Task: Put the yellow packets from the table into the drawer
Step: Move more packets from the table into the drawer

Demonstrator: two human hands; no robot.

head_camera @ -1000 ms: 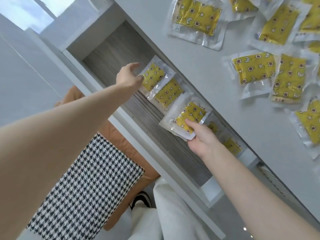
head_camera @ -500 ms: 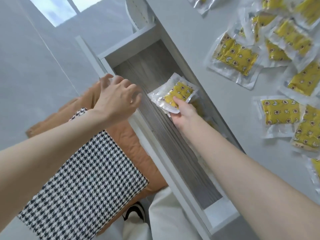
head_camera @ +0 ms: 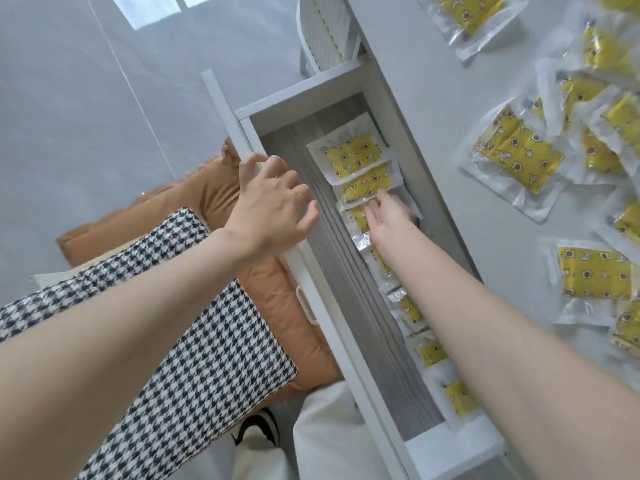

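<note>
My R hand (head_camera: 388, 216) is lying flat, fingers straight & relaxed, tips touching a crinkly, clear-edged yellow packet (head_camera: 367, 187) in the row inside the grey wood-grain drawer (head_camera: 339, 289). L hand (head_camera: 273, 202) is hovering over the front rail, fingers loosely curled, gripping nothing. More glossy packets (head_camera: 516, 152) are lying scattered on the smooth white table (head_camera: 450, 202).

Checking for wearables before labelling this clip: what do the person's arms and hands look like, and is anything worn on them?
The left forearm and right forearm are bare, with no sleeves in view. The left grip and right grip are ungloved hands; no ring, watch or bracelet shows.
</note>
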